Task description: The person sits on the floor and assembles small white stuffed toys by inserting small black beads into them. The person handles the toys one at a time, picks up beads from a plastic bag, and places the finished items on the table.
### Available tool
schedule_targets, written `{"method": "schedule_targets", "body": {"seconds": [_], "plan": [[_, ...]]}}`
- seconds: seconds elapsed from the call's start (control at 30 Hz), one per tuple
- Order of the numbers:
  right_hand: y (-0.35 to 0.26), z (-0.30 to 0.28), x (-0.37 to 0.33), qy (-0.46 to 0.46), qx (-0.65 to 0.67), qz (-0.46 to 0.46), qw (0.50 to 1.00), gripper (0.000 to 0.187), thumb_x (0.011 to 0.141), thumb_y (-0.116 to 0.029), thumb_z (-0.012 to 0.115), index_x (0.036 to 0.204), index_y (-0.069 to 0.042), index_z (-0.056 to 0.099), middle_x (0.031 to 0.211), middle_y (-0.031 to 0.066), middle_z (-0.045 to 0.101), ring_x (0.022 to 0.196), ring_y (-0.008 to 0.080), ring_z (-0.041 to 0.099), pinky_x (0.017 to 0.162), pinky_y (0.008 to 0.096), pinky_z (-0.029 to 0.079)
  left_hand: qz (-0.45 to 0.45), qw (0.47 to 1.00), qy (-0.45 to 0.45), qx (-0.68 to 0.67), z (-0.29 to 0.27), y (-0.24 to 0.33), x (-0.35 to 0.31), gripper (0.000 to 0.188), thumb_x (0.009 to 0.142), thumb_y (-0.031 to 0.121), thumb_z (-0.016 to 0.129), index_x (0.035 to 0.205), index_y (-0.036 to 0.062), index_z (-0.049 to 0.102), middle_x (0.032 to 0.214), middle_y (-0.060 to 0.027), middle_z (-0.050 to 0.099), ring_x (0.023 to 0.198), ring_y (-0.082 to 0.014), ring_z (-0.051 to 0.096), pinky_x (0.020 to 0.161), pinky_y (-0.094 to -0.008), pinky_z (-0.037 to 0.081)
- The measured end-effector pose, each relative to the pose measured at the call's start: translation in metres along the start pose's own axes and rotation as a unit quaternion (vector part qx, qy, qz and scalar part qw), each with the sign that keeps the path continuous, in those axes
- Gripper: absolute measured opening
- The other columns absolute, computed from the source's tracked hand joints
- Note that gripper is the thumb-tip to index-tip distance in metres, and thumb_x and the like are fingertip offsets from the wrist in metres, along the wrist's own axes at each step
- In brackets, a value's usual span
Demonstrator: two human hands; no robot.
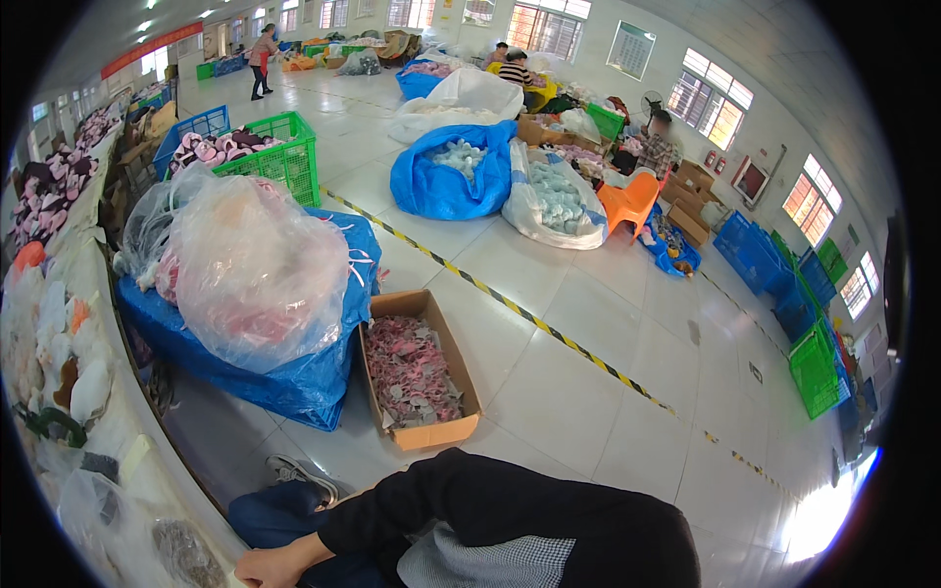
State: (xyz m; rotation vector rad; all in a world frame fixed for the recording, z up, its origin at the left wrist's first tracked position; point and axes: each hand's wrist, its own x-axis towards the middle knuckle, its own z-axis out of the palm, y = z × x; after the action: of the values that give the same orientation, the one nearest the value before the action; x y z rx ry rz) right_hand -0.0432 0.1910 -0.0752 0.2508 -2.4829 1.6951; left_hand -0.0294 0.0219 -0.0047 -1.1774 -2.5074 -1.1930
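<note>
My right hand (274, 566) rests at the edge of the worktable (181, 470), low in the view, at the end of a bent arm in a black sleeve. Its fingers look curled in, partly cut off by the lower edge, and whatever they may hold is hidden. Close to it on the table lies a clear plastic bag (108, 519) with dark grey contents. White fluffy pieces (90, 390) are heaped farther along the tabletop. My left hand is out of view.
An open cardboard box (461, 377) of pink and grey scraps stands on the floor beside a blue-wrapped bundle (304, 402) topped by a clear bag (255, 265). Beyond are a green crate (294, 162), blue sack (441, 196), white sack (524, 211), orange chair (630, 201) and several people.
</note>
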Motion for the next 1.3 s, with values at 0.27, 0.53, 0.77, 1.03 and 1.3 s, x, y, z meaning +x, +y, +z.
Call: {"method": "schedule_targets", "body": {"seconds": [0.27,0.53,0.77,1.03,1.3], "plan": [[-0.021,-0.019,0.001,-0.086,0.004,0.042,0.995,0.026,0.094,-0.033,0.074,0.088,-0.008,0.074,0.08,0.0066,0.075,0.075,0.0228,0.071,0.067,0.0373,0.054,-0.015,1.0,0.004,-0.001,0.0,0.005,-0.001,0.039,0.108,0.034,0.058,0.096,-0.0001,0.072,0.082,-0.0185,0.069,0.07,-0.0338,0.065,0.065,-0.0442,0.051],[-0.037,-0.028,-0.018,-0.016,0.212,0.048,0.976,0.018,0.08,0.001,0.072,0.072,0.003,0.056,0.063,0.0126,0.064,0.054,0.0211,0.066,0.046,0.0332,0.049,0.01,0.999,-0.007,0.03,-0.002,0.013,0.002,0.029,0.106,0.028,0.06,0.099,0.0025,0.071,0.077,-0.0156,0.066,0.064,-0.0302,0.06,0.058,-0.0407,0.046],[-0.05,-0.032,-0.023,-0.007,0.253,0.055,0.966,0.014,0.081,0.004,0.07,0.074,0.004,0.057,0.059,0.0136,0.065,0.048,0.0183,0.065,0.044,0.0312,0.047,-0.008,1.0,0.011,-0.009,-0.003,0.006,0.0,0.022,0.103,0.023,0.064,0.098,0.0021,0.07,0.076,-0.016,0.064,0.062,-0.0288,0.059,0.058,-0.0392,0.045],[-0.062,-0.039,-0.034,-0.003,0.284,0.095,0.954,0.011,0.086,0.0,0.068,0.08,0.004,0.06,0.064,0.0125,0.068,0.051,0.0155,0.063,0.046,0.0293,0.047,0.009,1.0,0.026,0.015,0.0,0.003,-0.001,0.023,0.103,0.022,0.065,0.098,0.0002,0.071,0.076,-0.0181,0.066,0.063,-0.0295,0.06,0.058,-0.0393,0.047],[-0.067,-0.044,-0.039,0.004,0.276,0.107,0.955,0.014,0.091,-0.005,0.07,0.084,0.004,0.062,0.065,0.0114,0.069,0.054,0.0151,0.065,0.048,0.0281,0.049,0.026,0.999,0.019,0.031,0.003,-0.007,-0.004,0.028,0.105,0.026,0.064,0.093,0.0007,0.069,0.075,-0.0174,0.063,0.062,-0.0286,0.057,0.057,-0.0399,0.044]]}}
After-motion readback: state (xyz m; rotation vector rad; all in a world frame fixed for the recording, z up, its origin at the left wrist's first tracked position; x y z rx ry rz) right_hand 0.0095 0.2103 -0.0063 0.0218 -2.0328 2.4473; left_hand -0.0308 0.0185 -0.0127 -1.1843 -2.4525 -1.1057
